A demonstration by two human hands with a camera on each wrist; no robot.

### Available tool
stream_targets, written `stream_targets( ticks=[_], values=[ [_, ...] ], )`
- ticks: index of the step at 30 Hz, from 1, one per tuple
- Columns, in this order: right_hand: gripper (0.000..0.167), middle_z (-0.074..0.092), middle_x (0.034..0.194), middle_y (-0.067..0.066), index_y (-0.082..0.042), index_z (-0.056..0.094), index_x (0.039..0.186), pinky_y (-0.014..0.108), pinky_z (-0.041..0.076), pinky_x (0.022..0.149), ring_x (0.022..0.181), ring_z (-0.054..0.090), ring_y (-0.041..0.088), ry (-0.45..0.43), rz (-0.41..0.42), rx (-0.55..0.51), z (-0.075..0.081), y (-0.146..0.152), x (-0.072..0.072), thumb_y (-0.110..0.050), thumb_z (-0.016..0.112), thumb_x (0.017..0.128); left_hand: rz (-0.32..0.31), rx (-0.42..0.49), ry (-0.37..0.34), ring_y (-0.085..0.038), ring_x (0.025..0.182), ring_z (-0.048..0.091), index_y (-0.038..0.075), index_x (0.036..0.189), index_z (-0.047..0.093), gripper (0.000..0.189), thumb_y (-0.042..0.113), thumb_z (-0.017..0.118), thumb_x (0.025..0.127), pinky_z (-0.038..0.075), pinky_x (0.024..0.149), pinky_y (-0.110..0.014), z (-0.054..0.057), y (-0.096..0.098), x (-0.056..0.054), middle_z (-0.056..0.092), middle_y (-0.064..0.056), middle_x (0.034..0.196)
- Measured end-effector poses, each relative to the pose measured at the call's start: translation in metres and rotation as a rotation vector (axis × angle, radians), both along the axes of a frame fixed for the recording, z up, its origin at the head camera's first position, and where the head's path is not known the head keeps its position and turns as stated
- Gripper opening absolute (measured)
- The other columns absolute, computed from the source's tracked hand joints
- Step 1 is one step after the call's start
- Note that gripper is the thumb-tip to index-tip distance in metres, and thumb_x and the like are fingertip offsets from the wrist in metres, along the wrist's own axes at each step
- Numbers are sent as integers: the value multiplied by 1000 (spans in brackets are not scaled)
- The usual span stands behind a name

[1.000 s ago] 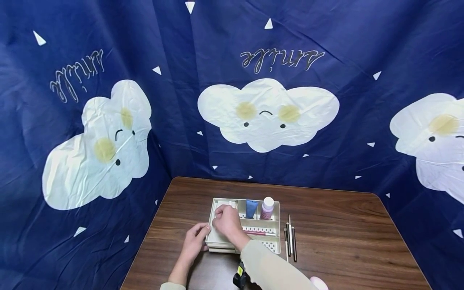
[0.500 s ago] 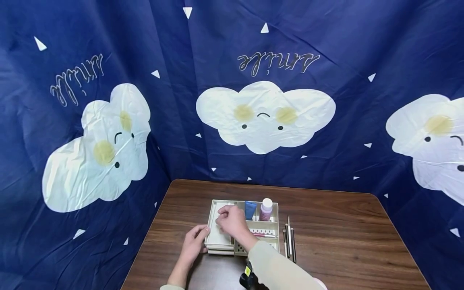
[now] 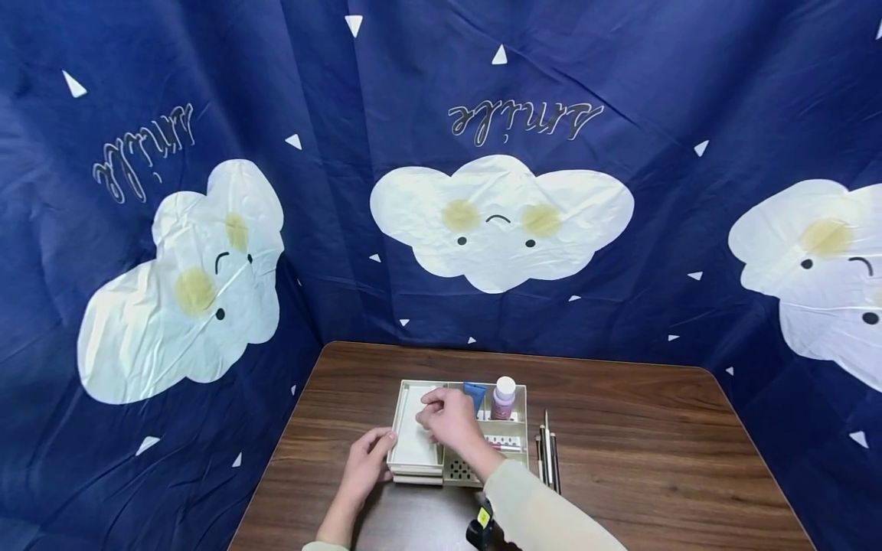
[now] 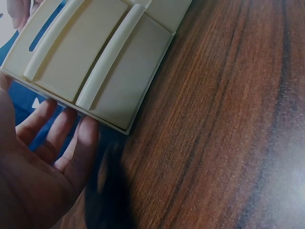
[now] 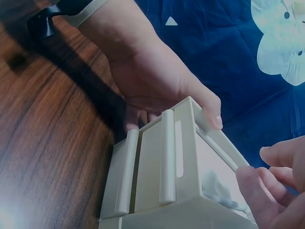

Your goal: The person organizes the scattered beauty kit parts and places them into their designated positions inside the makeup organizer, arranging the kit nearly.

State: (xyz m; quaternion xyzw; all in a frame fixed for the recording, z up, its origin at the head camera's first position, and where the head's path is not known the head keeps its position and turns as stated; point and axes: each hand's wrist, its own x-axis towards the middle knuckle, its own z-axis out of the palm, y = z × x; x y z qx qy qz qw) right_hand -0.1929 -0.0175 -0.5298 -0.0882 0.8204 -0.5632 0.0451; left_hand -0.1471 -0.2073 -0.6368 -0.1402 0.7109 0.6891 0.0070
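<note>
A cream desk organizer (image 3: pixel 416 456) stands on the table, with two drawers (image 5: pixel 148 164) stacked under a shallow top tray at its left. My left hand (image 3: pixel 365 461) grips the organizer's left side, thumb over the rim and fingers bent against the side wall (image 4: pixel 62 143). Over the top tray hovers my right hand (image 3: pixel 451 419), fingers loosely bent and thumb apart from them. Nothing shows between its fingertips (image 5: pixel 250 179). Small pale shapes (image 5: pixel 221 198) lie in the tray beneath, too blurred to name.
Organizer compartments on the right hold a blue tube (image 3: pixel 475 393), a purple bottle with white cap (image 3: pixel 504 399) and a pink-and-white stick (image 3: pixel 506 448). Several slim brushes or pens (image 3: pixel 547 451) lie right of it on the wooden table (image 3: pixel 641 436). A blue curtain (image 3: pixel 331 229) surrounds the table.
My right hand has shifted right across the top tray, baring more of it and covering part of the blue tube. My left hand keeps its grip on the organizer.
</note>
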Motion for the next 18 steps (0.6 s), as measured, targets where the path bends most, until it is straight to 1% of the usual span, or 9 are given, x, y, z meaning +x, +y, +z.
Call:
stream_targets(
  ticks=[2,5,8,11,14,18],
  values=[
    [27,71,74,-1,2,75,105,27,57,45,48,65,13,35,3,29,0,4,-1,-4,77,79,-2,-2,-3,-21,80,69,4,124,68,34,28,66,100,64,63,-44,-1,0,-1,68,-11,105],
    [24,72,74,-4,-2,78,101,23,56,54,57,64,5,110,-2,100,1,10,-1,-7,77,78,-4,-2,-7,-21,82,69,4,124,68,34,28,66,100,65,64,-44,-2,0,-2,68,-12,106],
    [22,72,74,-6,-5,79,98,19,54,62,64,60,0,172,-16,156,1,16,-2,-9,78,76,-4,-3,-6,-21,82,69,4,124,68,34,28,66,100,65,64,-45,-1,0,-1,67,-12,106],
    [22,72,74,-6,-5,80,97,18,54,63,65,60,-1,196,-19,163,0,22,-3,-10,79,76,-3,-4,-4,-20,81,68,3,124,69,33,27,66,100,65,63,-44,2,1,-1,68,-11,105],
    [21,73,75,-5,-5,80,97,17,54,63,64,59,-1,188,-23,146,0,28,-3,-10,80,76,-4,-10,-9,-20,79,68,2,124,68,32,24,65,101,64,63,-43,3,1,0,68,-11,103],
    [21,73,77,-3,-4,78,97,17,55,64,66,61,0,172,-11,108,2,35,0,-10,82,77,-15,-16,-16,-21,79,68,0,124,67,32,22,64,102,64,63,-44,3,0,0,68,-12,103]
  ],
)
